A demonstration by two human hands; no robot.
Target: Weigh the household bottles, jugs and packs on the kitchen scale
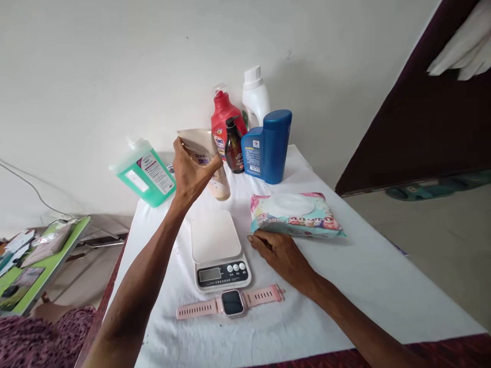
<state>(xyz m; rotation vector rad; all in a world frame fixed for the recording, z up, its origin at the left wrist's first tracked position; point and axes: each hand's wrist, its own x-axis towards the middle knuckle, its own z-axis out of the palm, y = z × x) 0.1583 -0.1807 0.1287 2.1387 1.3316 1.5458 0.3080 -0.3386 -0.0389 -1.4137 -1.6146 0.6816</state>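
Note:
My left hand (194, 171) is wrapped round a cream Rejoice shampoo bottle (219, 185), standing cap-down and slightly tilted behind the scale. My right hand (282, 253) rests on the white cloth with its fingers curled, by the front edge of a pack of wet wipes (299, 214); whether anything is in those fingers is hidden. Between my arms lies a white kitchen scale (215, 237) with a blank display and several buttons. A pink smartwatch (232, 303) is stretched out flat in front of it.
Behind stand a green liquid bottle (148, 174), a red OMO bottle (226, 115), a dark pump bottle (233, 148), a white jug (256, 99) and a blue bottle (276, 148), near the wall. A green side table (57, 255) holding several items is at the left.

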